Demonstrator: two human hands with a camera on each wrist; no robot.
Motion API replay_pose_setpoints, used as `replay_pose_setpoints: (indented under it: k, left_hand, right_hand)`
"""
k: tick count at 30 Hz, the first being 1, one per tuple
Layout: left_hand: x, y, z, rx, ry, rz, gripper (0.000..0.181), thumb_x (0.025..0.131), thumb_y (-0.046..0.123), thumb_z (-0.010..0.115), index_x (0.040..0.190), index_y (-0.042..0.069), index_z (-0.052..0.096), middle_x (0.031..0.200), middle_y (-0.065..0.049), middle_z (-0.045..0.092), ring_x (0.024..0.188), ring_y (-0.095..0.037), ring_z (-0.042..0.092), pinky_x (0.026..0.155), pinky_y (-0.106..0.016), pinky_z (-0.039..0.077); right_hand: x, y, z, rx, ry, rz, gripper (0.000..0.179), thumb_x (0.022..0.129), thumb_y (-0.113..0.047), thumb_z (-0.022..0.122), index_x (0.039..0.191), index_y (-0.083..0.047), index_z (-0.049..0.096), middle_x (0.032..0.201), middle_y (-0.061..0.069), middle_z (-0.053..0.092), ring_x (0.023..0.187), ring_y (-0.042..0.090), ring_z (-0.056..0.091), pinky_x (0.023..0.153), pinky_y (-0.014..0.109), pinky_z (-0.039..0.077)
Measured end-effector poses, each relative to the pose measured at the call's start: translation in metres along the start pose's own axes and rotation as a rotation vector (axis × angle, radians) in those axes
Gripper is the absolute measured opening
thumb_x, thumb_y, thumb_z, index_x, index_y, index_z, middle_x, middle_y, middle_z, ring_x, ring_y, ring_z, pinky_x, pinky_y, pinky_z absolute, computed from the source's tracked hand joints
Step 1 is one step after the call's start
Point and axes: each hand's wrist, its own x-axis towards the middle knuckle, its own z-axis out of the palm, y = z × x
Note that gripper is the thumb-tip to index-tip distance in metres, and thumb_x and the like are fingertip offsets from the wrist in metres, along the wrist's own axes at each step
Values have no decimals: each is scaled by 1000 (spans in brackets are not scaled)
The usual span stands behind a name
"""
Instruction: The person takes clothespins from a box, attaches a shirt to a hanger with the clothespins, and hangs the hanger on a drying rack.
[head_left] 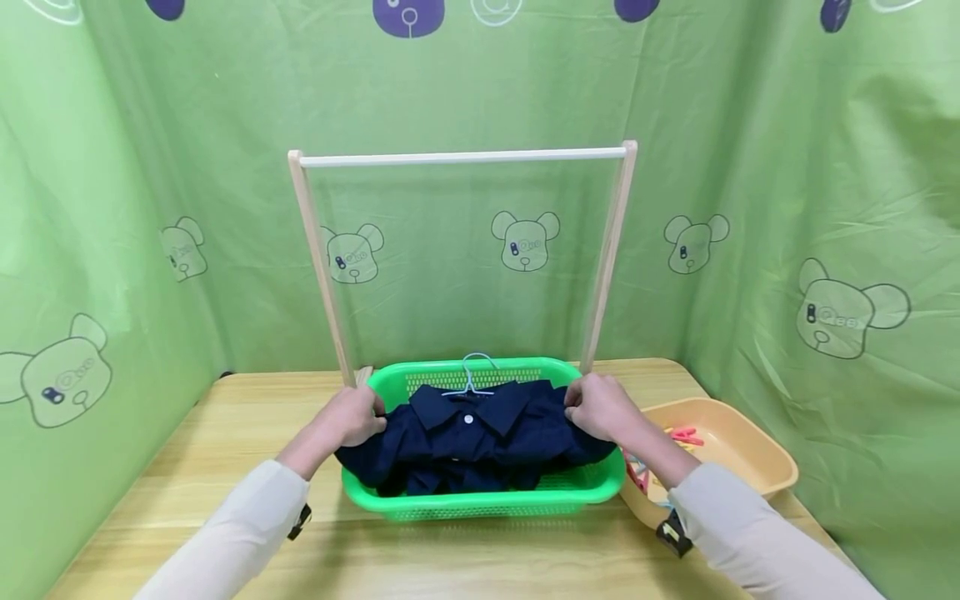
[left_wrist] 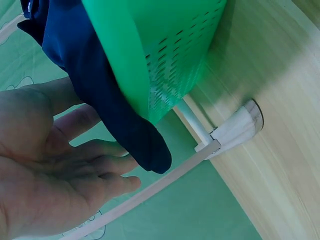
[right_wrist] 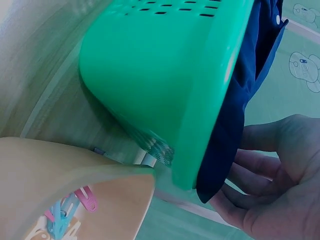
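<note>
A dark navy collared shirt with a white button lies across a green plastic basket. A pale blue hanger sticks up out of its collar, its lower part hidden by the cloth. At the shirt's left shoulder my left hand pinches the fabric between thumb and fingers. My right hand pinches the opposite shoulder. In the left wrist view, the sleeve hangs over the basket's rim beside the fingers. The right wrist view has the other sleeve against the rim, touched by thumb and fingertips.
Behind the basket stands a wooden rack with a white bar on top. To the right, partly under my forearm, is a peach tray holding colourful clothes pegs. Green curtains surround the wooden table.
</note>
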Motion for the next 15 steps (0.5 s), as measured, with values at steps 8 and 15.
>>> replay_pose_setpoints:
  k: [8,15]
  left_hand:
    - [1,-2,2,3,8,1,11,90,14,72,94,8,79,92,-8,76,92,-31,69,87,-46,55]
    - [1,-2,4,0,30,1,10,90,14,72,93,8,80,91,-7,77,90,-30,69,85,-45,55]
  right_hand:
    - [1,0,0,14,-19,-2,7,85,-8,74,89,-2,77,81,7,76,81,27,72,76,44,59]
    - [1,0,0,15,-27,2,6,84,-8,77,88,-3,78,82,7,76,83,28,72,78,44,58]
